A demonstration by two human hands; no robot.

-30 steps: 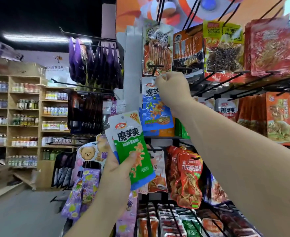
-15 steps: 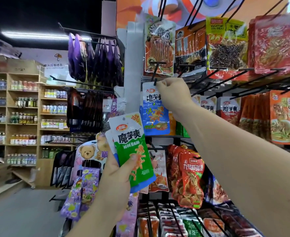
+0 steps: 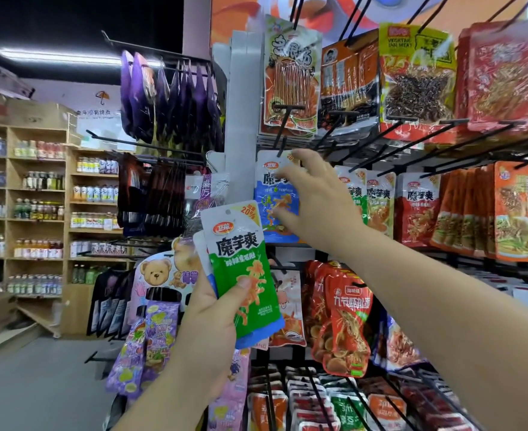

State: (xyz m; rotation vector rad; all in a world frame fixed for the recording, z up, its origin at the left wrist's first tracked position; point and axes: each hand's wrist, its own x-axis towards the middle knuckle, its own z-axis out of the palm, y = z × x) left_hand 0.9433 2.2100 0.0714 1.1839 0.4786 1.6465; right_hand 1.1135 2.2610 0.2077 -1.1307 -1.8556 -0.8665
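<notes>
Lowered from the hook (image 3: 282,144) since the earlier frame, the right hand (image 3: 317,206) is spread loosely before the blue packet (image 3: 264,209) hung there. The green packet (image 3: 244,269) is gripped upright by the left hand (image 3: 216,318), just below-left.

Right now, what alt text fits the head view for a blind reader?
The left hand grips a green packet. The right hand, fingers spread, reaches to a blue packet hanging on a hook.
</notes>
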